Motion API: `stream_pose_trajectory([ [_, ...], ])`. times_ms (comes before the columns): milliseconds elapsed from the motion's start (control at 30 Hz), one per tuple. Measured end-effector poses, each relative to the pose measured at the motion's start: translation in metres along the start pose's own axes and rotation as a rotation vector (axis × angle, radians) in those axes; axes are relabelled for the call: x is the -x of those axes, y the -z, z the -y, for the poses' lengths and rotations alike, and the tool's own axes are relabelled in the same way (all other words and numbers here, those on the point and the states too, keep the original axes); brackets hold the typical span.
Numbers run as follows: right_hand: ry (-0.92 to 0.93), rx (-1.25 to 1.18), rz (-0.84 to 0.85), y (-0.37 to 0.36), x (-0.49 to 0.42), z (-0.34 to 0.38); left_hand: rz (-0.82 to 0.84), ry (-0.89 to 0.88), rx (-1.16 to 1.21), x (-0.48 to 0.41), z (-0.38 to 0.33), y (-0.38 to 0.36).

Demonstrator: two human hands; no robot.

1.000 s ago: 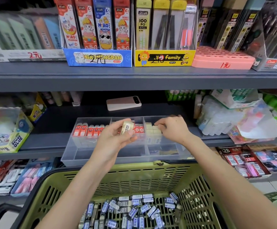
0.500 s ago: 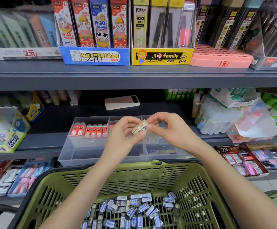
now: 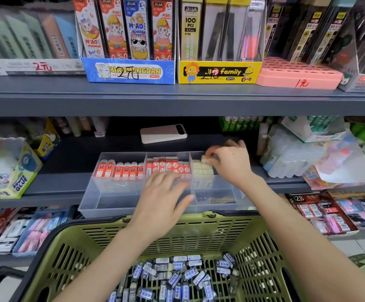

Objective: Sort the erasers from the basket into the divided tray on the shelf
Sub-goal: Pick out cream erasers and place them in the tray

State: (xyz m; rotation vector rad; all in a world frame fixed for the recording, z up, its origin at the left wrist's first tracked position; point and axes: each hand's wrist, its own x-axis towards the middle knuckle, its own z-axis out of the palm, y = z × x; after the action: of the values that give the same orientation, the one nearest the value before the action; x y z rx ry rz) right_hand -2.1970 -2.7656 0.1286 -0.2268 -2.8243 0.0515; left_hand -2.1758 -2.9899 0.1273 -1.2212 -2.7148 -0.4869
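A clear divided tray [image 3: 103, 201] sits on the middle shelf. Its left and middle back compartments hold rows of red-sleeved erasers [image 3: 120, 170]; the right one holds cream erasers [image 3: 201, 171]. My right hand [image 3: 231, 164] pinches a cream eraser [image 3: 205, 159] over the back of that right compartment. My left hand [image 3: 162, 199] hovers with relaxed fingers over the tray's front middle, holding nothing. Below, a green basket [image 3: 72, 243] holds several blue-and-white sleeved erasers [image 3: 173, 277].
A pale phone [image 3: 163, 133] lies on the shelf behind the tray. A glue display box [image 3: 13, 177] stands at left, plastic-wrapped packs [image 3: 303, 158] at right. Boxed lead refills [image 3: 216, 70] line the upper shelf. More eraser trays [image 3: 321, 212] fill the lower shelf.
The cream eraser passed from my left hand to my right, which carried it back to the right compartment. My left hand dropped away empty toward the tray's front.
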Motion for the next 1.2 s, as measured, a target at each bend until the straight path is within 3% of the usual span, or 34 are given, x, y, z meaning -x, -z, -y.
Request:
stream_pose_trajectory([
  [267, -0.02, -0.054, 0.177, -0.002, 0.002, -0.001, -0.006, 0.0, 0.013, 0.0, 0.002, -0.003],
  [400, 0.042, 0.011, 0.004, 0.017, 0.023, 0.004, -0.09, -0.026, 0.043, 0.005, 0.002, -0.001],
  [533, 0.132, -0.27, -0.239, 0.039, 0.075, 0.018, -0.31, -0.083, 0.091, 0.032, 0.006, -0.002],
  [633, 0.177, -0.487, -0.241, 0.042, 0.125, 0.028, -0.401, -0.136, 0.099, 0.065, 0.013, -0.015],
  [700, 0.119, -0.593, -0.032, 0.033, 0.153, 0.03, -0.345, -0.162, 0.108, 0.09, 0.018, -0.029],
  [767, -0.015, -0.654, 0.342, 0.019, 0.174, 0.028, -0.203, -0.16, 0.137, 0.115, 0.023, -0.045],
  [833, -0.126, -0.638, 0.717, 0.001, 0.192, 0.028, 0.096, -0.12, 0.179, 0.138, 0.027, -0.063],
  [900, -0.079, -0.472, 0.974, -0.017, 0.207, 0.032, 0.437, -0.084, 0.147, 0.155, 0.031, -0.083],
  [1033, -0.004, -0.171, 1.232, -0.044, 0.23, 0.04, 0.756, -0.135, 0.088, 0.176, 0.025, -0.117],
  [1200, 0.025, 0.016, 1.306, -0.061, 0.253, 0.024, 0.859, -0.137, 0.09, 0.192, 0.024, -0.133],
])
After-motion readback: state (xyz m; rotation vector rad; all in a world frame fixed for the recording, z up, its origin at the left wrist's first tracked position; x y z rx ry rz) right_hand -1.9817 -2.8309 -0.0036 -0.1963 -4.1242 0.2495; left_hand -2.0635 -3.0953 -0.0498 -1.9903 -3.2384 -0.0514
